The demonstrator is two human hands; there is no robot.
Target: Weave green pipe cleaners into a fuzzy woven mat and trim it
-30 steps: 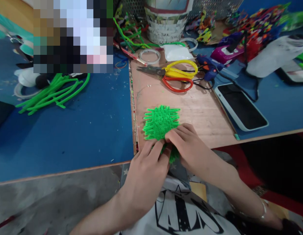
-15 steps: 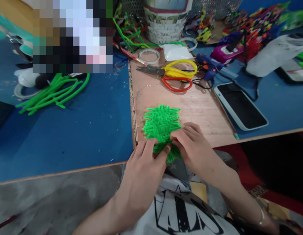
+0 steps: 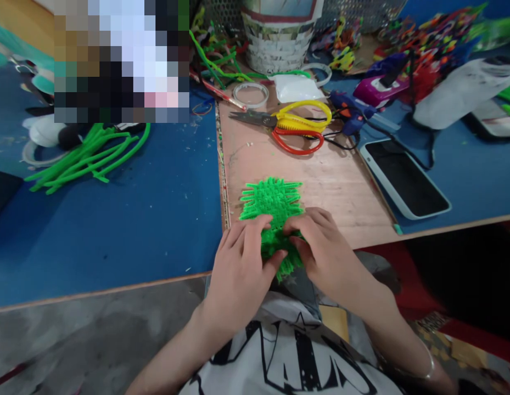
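A bright green fuzzy mat woven from pipe cleaners point(image 3: 273, 200) lies at the front edge of the wooden board, loose ends sticking out on its sides. Its near part hangs past the edge toward my lap. My left hand point(image 3: 242, 255) grips its left side, index finger on top and thumb lower down, a gap between them. On the opposite side, my right hand point(image 3: 320, 241) pinches the right edge between thumb and curled fingers. The fingertips hide parts of the mat's lower half.
Scissors point(image 3: 296, 123) with yellow and red handles lie beyond the mat. A phone point(image 3: 407, 178) rests at the right, near a blue glue gun point(image 3: 353, 112). Green pipe cleaners point(image 3: 90, 159) lie on the blue table at left. Behind stand a white woven basket point(image 3: 278, 46) and a tape roll point(image 3: 250, 94).
My left hand has shifted up along the mat, its index finger and thumb spreading apart. My right hand has moved slightly right. More of the mat's lower part shows between them.
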